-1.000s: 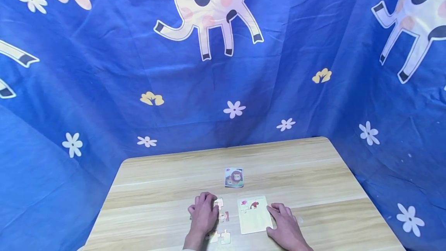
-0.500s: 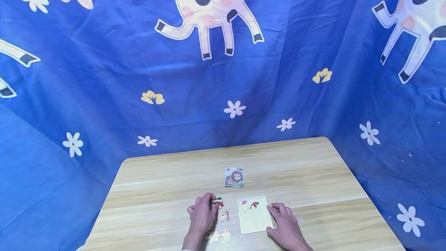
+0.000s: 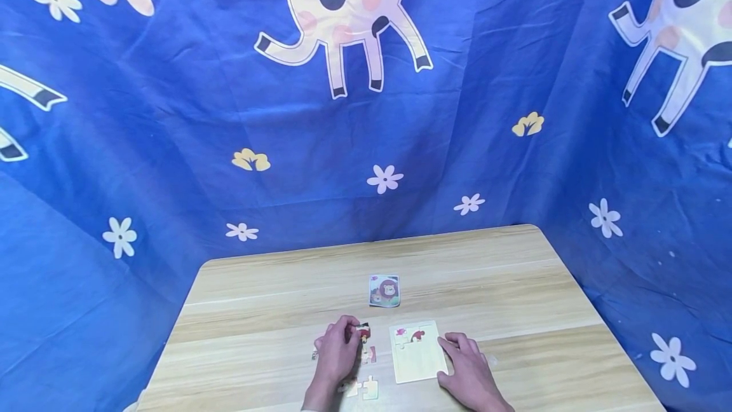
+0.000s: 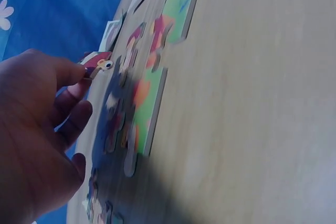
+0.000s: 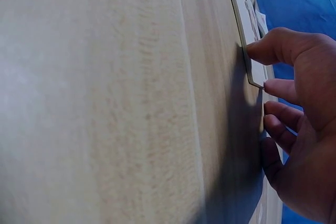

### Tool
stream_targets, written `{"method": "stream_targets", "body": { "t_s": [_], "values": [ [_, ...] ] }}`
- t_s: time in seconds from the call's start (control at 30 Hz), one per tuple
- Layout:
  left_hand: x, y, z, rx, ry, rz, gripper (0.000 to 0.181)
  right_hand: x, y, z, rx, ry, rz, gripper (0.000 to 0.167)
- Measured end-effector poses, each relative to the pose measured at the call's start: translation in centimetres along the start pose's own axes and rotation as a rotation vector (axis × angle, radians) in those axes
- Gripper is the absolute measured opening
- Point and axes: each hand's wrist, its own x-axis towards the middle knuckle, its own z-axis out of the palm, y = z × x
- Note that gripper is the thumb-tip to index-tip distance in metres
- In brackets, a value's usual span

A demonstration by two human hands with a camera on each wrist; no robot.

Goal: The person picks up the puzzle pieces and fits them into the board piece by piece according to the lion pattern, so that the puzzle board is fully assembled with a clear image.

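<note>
My left hand (image 3: 337, 351) pinches a puzzle piece (image 3: 364, 332) with dark red and orange print between thumb and forefinger. In the left wrist view this puzzle piece (image 4: 98, 62) is raised off the table, and an eye printed on it shows. Below and beside that hand lie several loose puzzle pieces (image 3: 370, 390). My right hand (image 3: 471, 370) holds the pale puzzle board (image 3: 420, 364) at its near right corner, thumb and forefinger against its edges. A few fitted pieces with pink and red print (image 3: 417, 336) fill part of the board's far side.
A small picture card (image 3: 384, 291) with a lion on it lies farther back on the wooden table (image 3: 274, 297). Blue cloth (image 3: 320, 202) with flowers and animals hangs behind the table and at both sides.
My left hand has turned the puzzle piece from its pale side to its printed side and shifted it slightly right. My right hand and the board have stayed put.
</note>
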Motion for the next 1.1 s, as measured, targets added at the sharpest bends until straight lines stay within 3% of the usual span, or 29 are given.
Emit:
{"method": "stream_targets", "body": {
  "t_s": [0.37, 0.77, 1.1],
  "values": [
    [-0.1, 2.0, 1.2, -0.071, -0.029, 0.039, 0.012, 0.4, 0.1, -0.4, 0.013, -0.035, 0.021, 0.067],
    [-0.8, 3.1, 2.6, -0.093, -0.048, 0.056, 0.010, 0.4, 0.3, 0.5, -0.026, 0.000, -0.004, 0.068],
    [-0.9, 4.5, 3.9, -0.106, -0.058, 0.127, 0.009, 0.3, 0.6, 0.5, -0.028, -0.010, -0.022, 0.070]
  ]
}}
